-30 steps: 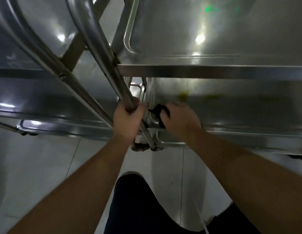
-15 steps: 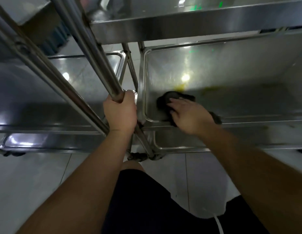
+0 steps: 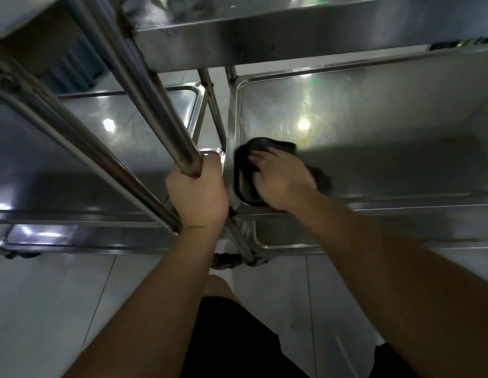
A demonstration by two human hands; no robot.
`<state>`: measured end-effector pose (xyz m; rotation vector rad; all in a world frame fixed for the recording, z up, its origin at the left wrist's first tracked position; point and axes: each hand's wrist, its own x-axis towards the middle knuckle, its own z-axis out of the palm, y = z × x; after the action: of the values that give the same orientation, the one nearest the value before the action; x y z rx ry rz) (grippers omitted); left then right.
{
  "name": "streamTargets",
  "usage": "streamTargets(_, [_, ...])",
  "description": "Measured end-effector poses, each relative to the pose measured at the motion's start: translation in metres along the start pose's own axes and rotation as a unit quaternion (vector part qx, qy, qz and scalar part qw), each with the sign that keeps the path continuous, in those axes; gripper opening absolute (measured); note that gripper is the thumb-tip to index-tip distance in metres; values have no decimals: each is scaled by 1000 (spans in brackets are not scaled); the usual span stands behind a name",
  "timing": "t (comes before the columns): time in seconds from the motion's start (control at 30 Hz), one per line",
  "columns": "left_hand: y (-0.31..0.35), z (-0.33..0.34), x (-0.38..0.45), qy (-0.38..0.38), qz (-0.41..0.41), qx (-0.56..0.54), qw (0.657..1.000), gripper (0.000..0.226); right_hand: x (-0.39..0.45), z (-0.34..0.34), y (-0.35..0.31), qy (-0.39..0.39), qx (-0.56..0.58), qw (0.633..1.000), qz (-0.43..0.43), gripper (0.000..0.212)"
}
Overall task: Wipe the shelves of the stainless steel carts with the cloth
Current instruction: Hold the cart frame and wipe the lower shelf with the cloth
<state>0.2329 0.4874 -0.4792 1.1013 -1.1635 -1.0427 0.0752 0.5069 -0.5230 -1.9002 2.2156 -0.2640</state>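
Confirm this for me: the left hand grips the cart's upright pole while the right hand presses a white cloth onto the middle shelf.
Not quite. The head view shows the cloth is black, not white. The rest holds: left hand grips the pole, right hand presses it onto the middle shelf.

You are pressing a black cloth (image 3: 260, 148) onto a silver-grey steel shelf (image 3: 387, 137) that is showing a faint yellow smear (image 3: 302, 142) and white light glare. You are wearing black shorts (image 3: 237, 339) over a pale grey tiled floor (image 3: 60, 309).
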Motion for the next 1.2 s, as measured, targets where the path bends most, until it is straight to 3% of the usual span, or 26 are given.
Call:
streamTargets(0.13, [2,-1,-2,-3,14,4,1000,31,56,2,-50,-73,-13,991,-113,57])
streamTargets(0.23, [4,-2,-1,-10,19,0,1000,34,76,-9,-36,-38,17,995,-90,55])
streamTargets(0.33, [5,-1,-3,-7,21,-1,1000,34,91,-27,13,7,56,998,15,47])
streamTargets(0.43, [7,1,-4,1,26,1,1000,31,90,-41,87,38,36,990,130,54])
streamTargets(0.57, [4,2,-4,10,19,-1,1000,26,38,-53,182,100,1,940,325,55])
streamTargets(0.67, [2,3,-4,20,15,-11,1000,30,37,-56,192,108,-10,920,377,60])
streamTargets(0.77, [2,4,-4,19,20,-21,999,38,74,-47,152,103,-15,956,276,58])
streamTargets(0.9, [3,5,-4,19,26,-47,998,32,140,-27,65,13,-25,998,60,57])
streamTargets(1.0, [2,3,-5,-1,25,-51,998,32,156,-17,7,-54,-58,994,-70,57])
streamTargets(1.07, [4,2,-5,-11,21,-57,998,28,143,-13,-8,-58,-65,990,-109,51])
streamTargets(1.2, [4,3,-4,-4,22,-40,999,33,67,-5,-10,-55,40,982,-177,40])
